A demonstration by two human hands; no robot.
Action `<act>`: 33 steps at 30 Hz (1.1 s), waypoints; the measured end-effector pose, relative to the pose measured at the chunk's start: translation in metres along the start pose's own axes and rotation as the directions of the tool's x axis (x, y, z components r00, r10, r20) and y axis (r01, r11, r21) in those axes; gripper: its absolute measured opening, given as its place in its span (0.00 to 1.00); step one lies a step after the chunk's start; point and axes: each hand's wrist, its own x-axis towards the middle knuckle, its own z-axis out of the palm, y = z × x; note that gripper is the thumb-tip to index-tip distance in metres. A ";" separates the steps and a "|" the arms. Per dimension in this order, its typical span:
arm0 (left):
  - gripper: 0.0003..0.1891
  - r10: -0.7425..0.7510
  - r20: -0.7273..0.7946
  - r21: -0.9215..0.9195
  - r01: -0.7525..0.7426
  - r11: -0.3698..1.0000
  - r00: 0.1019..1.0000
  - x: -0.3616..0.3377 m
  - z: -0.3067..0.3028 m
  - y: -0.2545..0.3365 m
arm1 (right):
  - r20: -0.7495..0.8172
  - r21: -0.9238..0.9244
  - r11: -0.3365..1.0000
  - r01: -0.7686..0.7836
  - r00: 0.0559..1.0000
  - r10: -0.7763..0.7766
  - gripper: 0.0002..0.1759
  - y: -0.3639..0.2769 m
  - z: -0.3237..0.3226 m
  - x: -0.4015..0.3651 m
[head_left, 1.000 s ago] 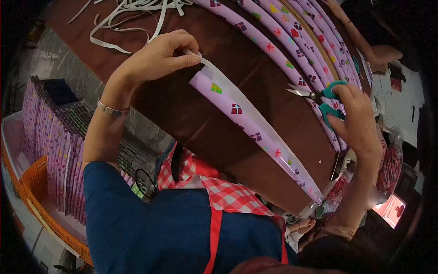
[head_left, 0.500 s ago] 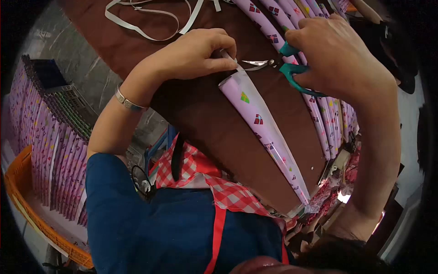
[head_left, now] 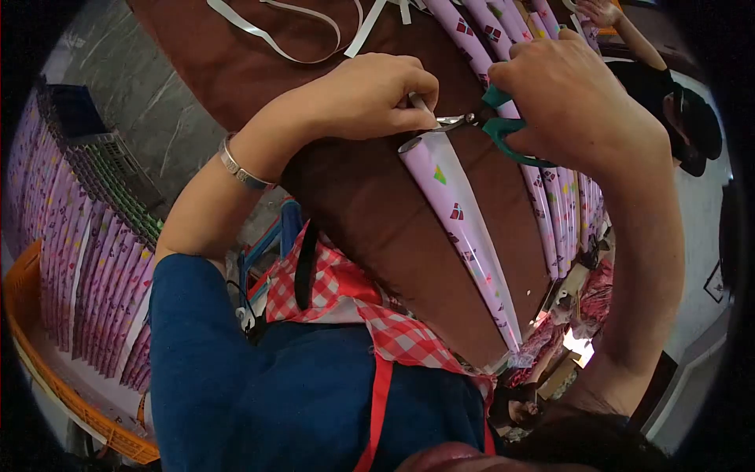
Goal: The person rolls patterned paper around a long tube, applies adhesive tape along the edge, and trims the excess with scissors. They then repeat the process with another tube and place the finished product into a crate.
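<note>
At far left, has one orange basket of patterned pieces, too many to count. With left hand nearly closed, pinches a whitish strip by the upper end of one patterned tube lying on brown cloth; probably light, slippery, easily creased, best taken mid-length. In right hand, fingers curled through handles, holds one pair of scissors. Farther right, at least four similar tubes.

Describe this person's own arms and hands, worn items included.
The left hand is gloveless, with a silver-coloured bracelet at the wrist and a short dark-blue sleeve. The right hand is gloveless too; no bracelet or sleeve shows there.
</note>
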 end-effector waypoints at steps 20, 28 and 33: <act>0.11 0.023 -0.026 0.015 -0.023 1.000 0.999 0.003 0.005 0.000 | -0.172 0.056 0.990 0.129 0.978 -0.118 0.18 0.009 0.023 -0.007; 0.11 0.031 -0.046 0.021 -0.030 0.999 0.998 0.003 0.005 0.001 | -0.260 -0.013 0.986 0.168 0.952 -0.165 0.15 0.008 0.025 -0.006; 0.11 0.043 -0.059 0.025 -0.041 0.999 0.997 0.003 0.007 -0.002 | -0.186 0.038 0.981 0.191 0.966 -0.181 0.15 0.011 0.023 -0.005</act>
